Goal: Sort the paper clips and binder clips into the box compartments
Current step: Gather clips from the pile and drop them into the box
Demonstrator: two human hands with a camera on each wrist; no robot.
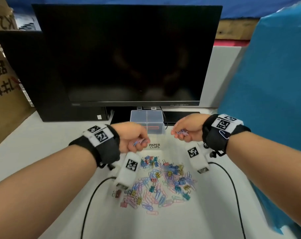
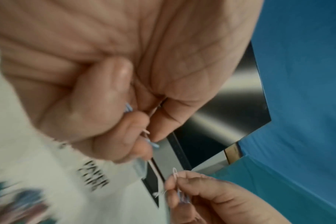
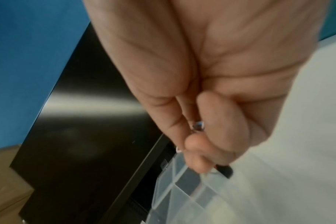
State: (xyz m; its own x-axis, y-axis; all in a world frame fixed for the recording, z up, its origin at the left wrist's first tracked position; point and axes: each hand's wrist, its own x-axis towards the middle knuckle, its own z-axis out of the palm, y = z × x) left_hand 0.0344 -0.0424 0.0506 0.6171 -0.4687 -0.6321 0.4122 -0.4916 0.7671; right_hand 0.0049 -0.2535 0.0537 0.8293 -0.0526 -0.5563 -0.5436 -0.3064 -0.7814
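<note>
A clear plastic box [image 1: 155, 118] with compartments stands open under the monitor; its near right compartment holds a red paper clip [image 1: 152, 127]. A "PAPER CLIPS" label [image 1: 154, 145] lies just in front of the box. My left hand [image 1: 139, 141] pinches a small bunch of pastel paper clips [image 2: 153, 144] left of the label. My right hand [image 1: 180, 132] grips another bunch of paper clips [image 1: 182, 132] just right of the box [image 3: 184, 186]. A mixed pile of paper clips and binder clips [image 1: 161, 181] lies on the white table nearer to me.
A large black monitor [image 1: 125, 54] stands right behind the box. Blue fabric [image 1: 270, 83] rises on the right, cardboard boxes [image 1: 3, 83] on the left. Two black cables [image 1: 232, 185] run from the wrist cameras across the white table [image 1: 43, 144].
</note>
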